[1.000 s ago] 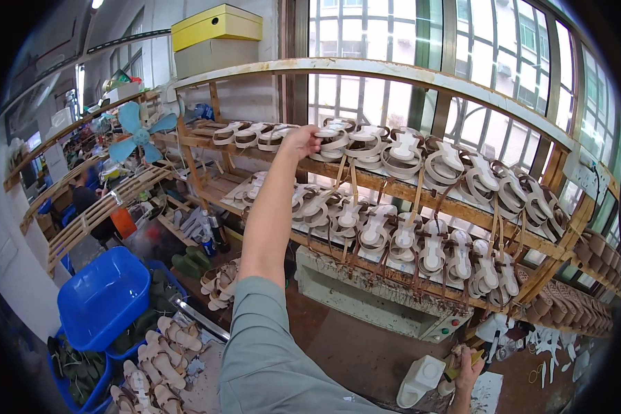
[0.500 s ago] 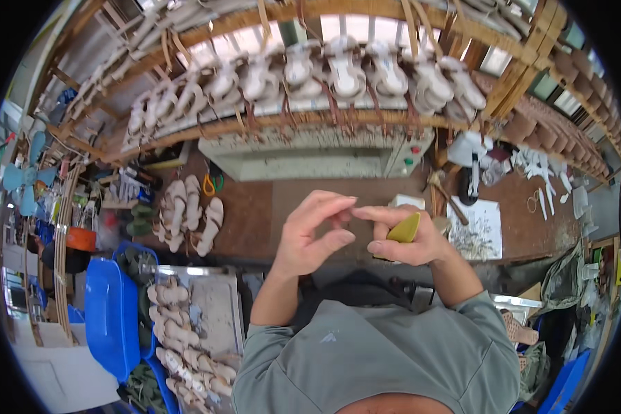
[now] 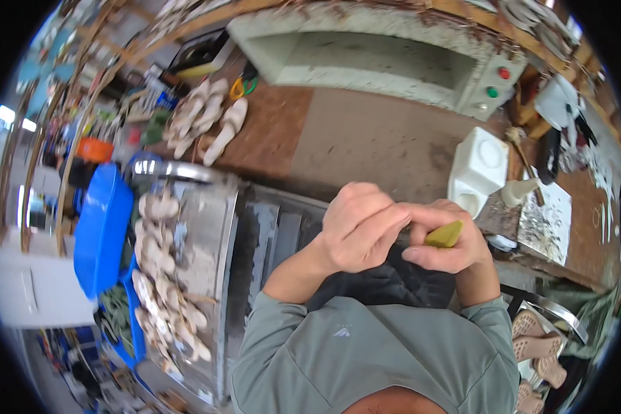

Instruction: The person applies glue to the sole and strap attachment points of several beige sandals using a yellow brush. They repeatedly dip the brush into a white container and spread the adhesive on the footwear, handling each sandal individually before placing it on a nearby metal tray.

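My right hand [image 3: 459, 241] is closed around an olive-yellow flat piece with a pointed end [image 3: 445, 235], which sticks out between thumb and fingers; its kind is not clear. My left hand [image 3: 361, 228] is closed, fingers curled and pressed together, meeting the outstretched index finger of the right hand. Whatever lies between the left fingertips, if anything, is hidden. Both hands are in front of my chest, short of the brown workbench [image 3: 366, 141]. On the bench beyond the right hand are a white plastic container [image 3: 486, 160] and a small pale pot [image 3: 519, 191].
A grey-green open-fronted box with buttons [image 3: 386, 58] stands at the back. Pale sandals [image 3: 225, 131] and scissors [image 3: 243, 87] lie on the bench's left. More sandals lie on a metal-topped table [image 3: 203, 241] beside a blue bin [image 3: 103, 234]. A stained white sheet [image 3: 545, 221] lies right.
The view has tilted down and turned, bringing the bench closer. My left hand has gone from spread fingers to closed against the right index finger. The right keeps the olive-yellow piece.
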Motion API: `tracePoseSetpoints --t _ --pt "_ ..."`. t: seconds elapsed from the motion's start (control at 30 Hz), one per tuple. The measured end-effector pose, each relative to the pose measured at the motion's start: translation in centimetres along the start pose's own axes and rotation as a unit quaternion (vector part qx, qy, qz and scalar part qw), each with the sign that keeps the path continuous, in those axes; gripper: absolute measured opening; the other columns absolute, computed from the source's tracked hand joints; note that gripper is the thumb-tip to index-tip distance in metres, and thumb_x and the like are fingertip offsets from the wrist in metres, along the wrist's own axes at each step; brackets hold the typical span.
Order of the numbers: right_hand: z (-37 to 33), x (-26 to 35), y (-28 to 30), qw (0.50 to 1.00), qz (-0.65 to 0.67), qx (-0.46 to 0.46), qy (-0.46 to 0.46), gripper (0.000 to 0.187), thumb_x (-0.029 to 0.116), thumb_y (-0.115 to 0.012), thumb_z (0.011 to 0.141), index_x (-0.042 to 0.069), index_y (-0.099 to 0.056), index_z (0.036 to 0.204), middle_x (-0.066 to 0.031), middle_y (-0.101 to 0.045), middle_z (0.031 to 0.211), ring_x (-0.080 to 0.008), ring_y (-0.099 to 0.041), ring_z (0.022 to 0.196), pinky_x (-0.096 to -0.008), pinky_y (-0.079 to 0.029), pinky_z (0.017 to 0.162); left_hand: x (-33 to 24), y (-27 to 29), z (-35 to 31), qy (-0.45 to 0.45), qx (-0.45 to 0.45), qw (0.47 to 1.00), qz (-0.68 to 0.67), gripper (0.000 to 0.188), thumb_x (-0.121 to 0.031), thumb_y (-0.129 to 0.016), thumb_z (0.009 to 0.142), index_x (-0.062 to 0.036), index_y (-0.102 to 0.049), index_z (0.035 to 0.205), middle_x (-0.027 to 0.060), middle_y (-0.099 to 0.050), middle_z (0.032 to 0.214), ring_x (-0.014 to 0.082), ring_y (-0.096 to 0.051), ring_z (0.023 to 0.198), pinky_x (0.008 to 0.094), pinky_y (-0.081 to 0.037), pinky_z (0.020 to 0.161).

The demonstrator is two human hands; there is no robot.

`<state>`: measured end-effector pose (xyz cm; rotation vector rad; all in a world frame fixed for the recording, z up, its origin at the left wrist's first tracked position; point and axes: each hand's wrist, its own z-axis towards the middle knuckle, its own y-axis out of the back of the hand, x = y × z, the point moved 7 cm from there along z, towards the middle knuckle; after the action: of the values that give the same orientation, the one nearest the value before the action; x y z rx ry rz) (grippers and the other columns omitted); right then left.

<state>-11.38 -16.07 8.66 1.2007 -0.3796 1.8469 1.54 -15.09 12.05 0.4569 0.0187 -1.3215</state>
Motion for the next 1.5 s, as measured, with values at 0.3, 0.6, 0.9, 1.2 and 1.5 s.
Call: tracePoseSetpoints --t 0.3,0.6,0.9,1.2,1.5 --pt "-5.9 -0.9 -5.4 0.965 -0.119 -0.232 -0.01 0.005 0.0 -0.057 0.081 0.001 -0.056 0.077 -0.0044 -0.055 0.069 -0.0108 -0.05 0.061 -0.0231 -0.039 0.054 -0.3 6.3 -14.9 0.371 -0.129 0.874 -0.286 0.02 -0.014 -0.046 0.092 -0.0015 -0.05 0.077 0.0035 -0.047 0.064 0.0088 -0.043 0.052 0.0229 -0.034 0.046" --pt "-7.7 -3.7 -4.5 0.94 -0.156 -0.293 -0.074 0.01 0.01 -0.054 0.09 0.002 -0.055 0.085 0.0008 -0.048 0.074 -0.0051 -0.041 0.063 -0.0186 -0.033 0.056 0.7 15.3 -20.9 0.495 0.036 0.868 -0.007 0.029 -0.028 -0.07 0.077 -0.0012 -0.061 0.084 0.0047 -0.056 0.062 0.0096 -0.053 0.06 0.0252 -0.043 0.055" --pt "-8.0 -5.8 -2.7 0.934 -0.111 -0.338 -0.04 0.015 0.018 -0.052 0.092 0.004 -0.055 0.088 -0.0002 -0.048 0.075 -0.0067 -0.042 0.065 -0.0204 -0.035 0.062 6.8 41.5 -22.4 0.563 0.046 0.598 0.569 0.025 -0.027 -0.055 0.08 -0.0046 -0.066 0.085 0.0175 -0.064 0.087 0.032 -0.062 0.082 0.0418 -0.048 0.072" --pt "-10.9 -7.7 -0.7 0.863 0.029 -0.491 -0.115 0.008 0.008 -0.058 0.086 0.004 -0.056 0.093 0.0014 -0.051 0.074 -0.0076 -0.048 0.067 -0.0219 -0.04 0.061 13.2 54.2 -37.6 0.493 0.16 0.559 0.647 0.025 -0.015 -0.045 0.081 0.0 -0.064 0.075 0.0208 -0.062 0.078 0.0354 -0.061 0.076 0.0464 -0.046 0.066" --pt "-14.9 -5.4 3.5 0.87 0.036 -0.489 -0.047 0.022 0.016 -0.05 0.091 0.007 -0.047 0.071 0.0022 -0.041 0.061 -0.0072 -0.037 0.055 -0.0225 -0.03 0.052 11.1 45.8 -28.7 0.5 0.098 0.666 0.545 0.028 -0.023 -0.05 0.084 0.001 -0.065 0.086 0.0201 -0.062 0.073 0.0307 -0.062 0.07 0.0382 -0.046 0.067"
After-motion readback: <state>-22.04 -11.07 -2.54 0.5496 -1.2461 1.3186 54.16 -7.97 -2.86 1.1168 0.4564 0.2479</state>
